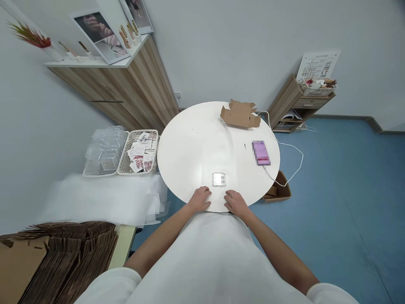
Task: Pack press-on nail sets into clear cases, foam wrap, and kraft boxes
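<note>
My left hand [200, 198] rests on the near edge of the round white table [190, 147], fingers loosely curled, holding nothing. My right hand [236, 201] lies beside it on the same edge, fingers bent and apart, also empty. A small clear plastic case [219, 179] with tiny items inside sits on the table just beyond and between the two hands, touched by neither. Farther back lies an unfolded brown cardboard box [239, 114]. A pink phone [261, 153] lies at the right, with a white cable [294, 166] running off the table edge.
To the left stand a white basket [141, 154] of small packets and a stack of clear plastic trays [106, 150]. White foam sheets [101, 196] and flat brown cartons [60, 257] lie nearer. A small open box [278, 192] sits on the blue floor. Wooden cabinets stand against the walls.
</note>
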Tool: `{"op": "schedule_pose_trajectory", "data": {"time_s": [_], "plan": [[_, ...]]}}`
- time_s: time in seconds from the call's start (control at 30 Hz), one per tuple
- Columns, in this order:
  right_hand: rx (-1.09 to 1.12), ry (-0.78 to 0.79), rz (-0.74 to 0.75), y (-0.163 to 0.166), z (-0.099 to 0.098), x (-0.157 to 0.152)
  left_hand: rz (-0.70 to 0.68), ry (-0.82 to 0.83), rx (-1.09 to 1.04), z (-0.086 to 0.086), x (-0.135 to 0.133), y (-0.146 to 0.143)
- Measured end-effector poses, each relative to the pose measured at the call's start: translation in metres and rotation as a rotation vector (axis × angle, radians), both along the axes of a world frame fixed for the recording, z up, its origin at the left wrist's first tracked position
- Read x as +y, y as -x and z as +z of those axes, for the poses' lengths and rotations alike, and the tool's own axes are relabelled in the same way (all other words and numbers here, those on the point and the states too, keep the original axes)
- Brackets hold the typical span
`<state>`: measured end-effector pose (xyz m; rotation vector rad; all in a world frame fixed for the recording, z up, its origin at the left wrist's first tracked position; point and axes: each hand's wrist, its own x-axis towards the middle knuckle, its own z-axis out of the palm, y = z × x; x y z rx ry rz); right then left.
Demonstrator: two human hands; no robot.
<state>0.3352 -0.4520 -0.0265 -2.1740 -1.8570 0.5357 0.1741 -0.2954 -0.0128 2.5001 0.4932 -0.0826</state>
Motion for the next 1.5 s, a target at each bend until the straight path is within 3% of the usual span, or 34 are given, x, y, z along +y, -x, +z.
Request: {"op": "schedule_pose_trajectory", "data": {"time_s": [0.13, 0.27, 0.37, 0.53, 0.7, 0.8, 1.03, 1.17, 1.3, 1.5], "plan": [[-0.080, -0.001, -0.028, 0.007, -0.001, 0.009, -0.041, -0.061, 0.028, 0.001, -0.002, -0.002], [-0.006, 0.019, -0.149, 0.006, 0.011, 0.018, -0.051, -0.115, 0.000, 0.003, -0.001, -0.005], [0.046, 0.026, -0.155, 0.005, 0.021, 0.015, -0.040, -0.149, 0.023, 0.003, 0.001, -0.004], [-0.011, -0.028, -0.062, 0.009, 0.021, -0.005, -0.047, -0.111, 0.054, 0.001, 0.003, 0.005], [0.075, 0.045, -0.149, 0.009, 0.016, -0.018, -0.010, -0.016, 0.010, 0.001, 0.006, 0.021], [0.237, 0.073, -0.256, 0.000, 0.018, -0.015, 0.067, 0.124, -0.008, 0.000, 0.013, 0.023], [0.345, 0.180, -0.550, -0.021, 0.014, 0.018, 0.488, 0.383, -0.002, -0.013, 0.040, 0.000], [0.254, 0.235, -0.658, -0.019, 0.008, 0.030, 0.527, 0.241, 0.066, -0.015, 0.042, -0.011], [0.151, 0.270, -0.682, -0.011, 0.004, 0.035, 0.429, -0.022, 0.179, -0.013, 0.035, -0.015], [-0.165, 0.015, -0.585, -0.001, -0.003, 0.038, 0.303, -0.281, 0.026, -0.012, 0.024, -0.017]]}}
